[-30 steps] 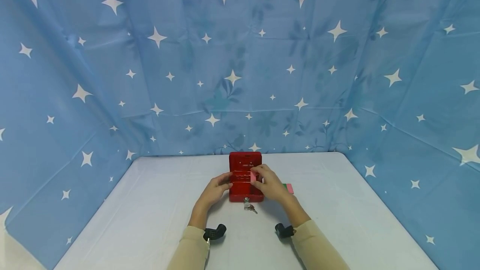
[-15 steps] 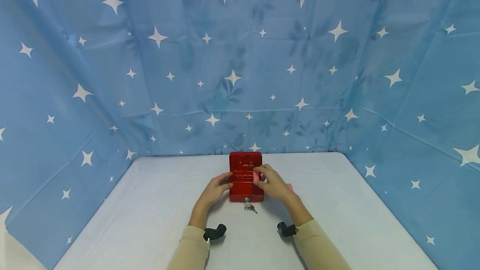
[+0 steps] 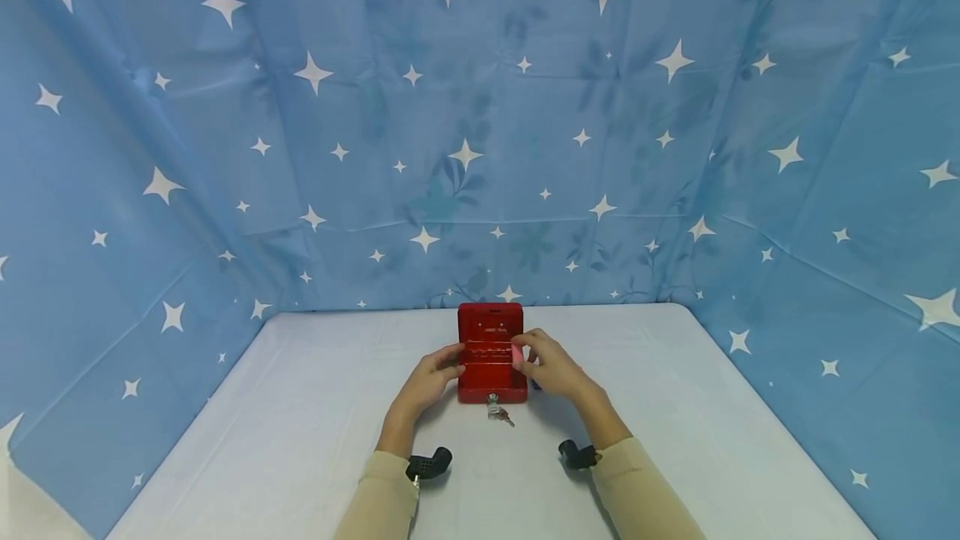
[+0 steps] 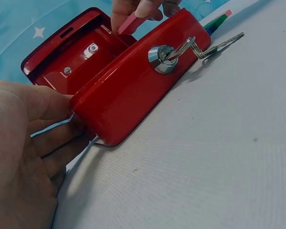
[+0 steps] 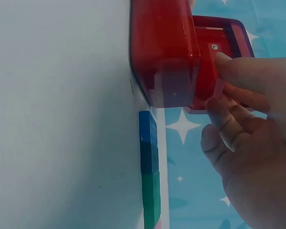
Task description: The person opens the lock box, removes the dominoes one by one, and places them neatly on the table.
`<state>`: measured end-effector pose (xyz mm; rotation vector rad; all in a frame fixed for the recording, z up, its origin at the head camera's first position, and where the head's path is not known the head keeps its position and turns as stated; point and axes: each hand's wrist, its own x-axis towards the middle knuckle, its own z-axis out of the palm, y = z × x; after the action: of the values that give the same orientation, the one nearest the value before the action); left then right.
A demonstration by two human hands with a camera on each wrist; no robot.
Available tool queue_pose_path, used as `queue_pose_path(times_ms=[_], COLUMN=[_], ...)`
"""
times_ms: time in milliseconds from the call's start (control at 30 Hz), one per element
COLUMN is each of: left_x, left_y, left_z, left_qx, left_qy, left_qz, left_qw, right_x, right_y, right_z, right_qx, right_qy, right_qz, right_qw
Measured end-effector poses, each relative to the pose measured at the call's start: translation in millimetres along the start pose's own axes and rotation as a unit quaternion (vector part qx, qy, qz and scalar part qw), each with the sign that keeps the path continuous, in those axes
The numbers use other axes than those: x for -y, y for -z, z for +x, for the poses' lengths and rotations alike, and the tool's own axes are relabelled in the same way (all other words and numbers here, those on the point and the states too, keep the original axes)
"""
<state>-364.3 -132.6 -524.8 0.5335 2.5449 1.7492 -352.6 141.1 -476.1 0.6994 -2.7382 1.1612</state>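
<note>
A red metal cash box (image 3: 492, 386) stands on the table with its lid (image 3: 491, 322) raised. Keys (image 4: 205, 50) hang from the round lock (image 4: 162, 59) in its front. My left hand (image 3: 426, 382) touches the left side of the box, thumb by the rim and fingers along the wall. Over the box's right side, my right hand (image 3: 551, 363) pinches a small pink block (image 3: 517, 356) between thumb and fingers. In the right wrist view the held block (image 5: 219, 88) is partly covered by the fingers.
Blue (image 5: 148, 129) and green (image 5: 151, 198) blocks lie in a row on the table, right of the box; a bit of pink shows at the row's end. The white table (image 3: 322, 407) meets a blue star-patterned curtain (image 3: 360, 148) at the back.
My right hand has moved slightly right with the pink block, towards the box's right wall, and now covers more of the block row. The left hand and the box have stayed put.
</note>
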Motion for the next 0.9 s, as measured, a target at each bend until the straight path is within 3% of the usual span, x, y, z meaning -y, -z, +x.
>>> queue_pose_path(times_ms=[567,900], left_x=[-3.2,-1.1], left_y=[1.8,0.5], left_z=[-1.2,-0.4], left_qx=[0.002,-0.001], left_qy=[-0.002,0.003], left_qz=[0.005,0.001], left_qw=[1.0,1.0], right_x=[-3,-6], right_y=[7,12], right_z=[-2.1,-5.4], right_qx=[0.001,-0.001], right_qy=[-0.024,-0.012], right_qz=[0.001,-0.005], right_qw=[0.9997,0.9999])
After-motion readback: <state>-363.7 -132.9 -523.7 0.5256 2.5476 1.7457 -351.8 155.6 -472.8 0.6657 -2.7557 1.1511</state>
